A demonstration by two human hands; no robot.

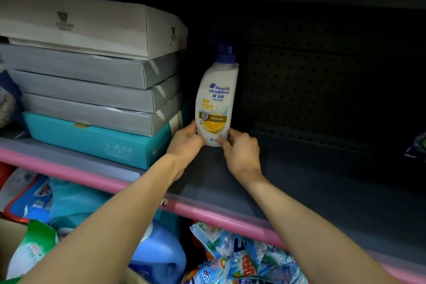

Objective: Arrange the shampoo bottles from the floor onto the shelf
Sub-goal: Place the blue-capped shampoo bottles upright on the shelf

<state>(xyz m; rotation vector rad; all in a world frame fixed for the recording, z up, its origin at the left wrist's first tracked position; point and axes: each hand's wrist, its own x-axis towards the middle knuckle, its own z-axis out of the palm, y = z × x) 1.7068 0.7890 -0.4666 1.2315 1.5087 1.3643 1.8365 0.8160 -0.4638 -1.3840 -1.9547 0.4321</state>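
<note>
Head view: the shampoo bottle [215, 101] stands upright on the shelf [288, 182], blue pump cap above the grip, label facing out. Left hand [186, 139] holds the base from its left side, fingers curled round the lower edge; right hand [239, 147] pinches the lower right corner — thumb on the front face, the other fingers hidden behind it. Just left of the grip, a stack of flat boxes [92, 80], the bottom one teal. Right of the grip the shelf runs dark and bare; a pegboard back panel [311, 90] lies behind. Below the grip, under the pink shelf edge [207, 211], detergent bags [242, 258] and a blue jug [161, 251]. Judged step: placing — the bottle looks seated, being squared up. Next move calls for releasing both hands without tipping it, then fetching another bottle from the floor, which is out of view.
</note>
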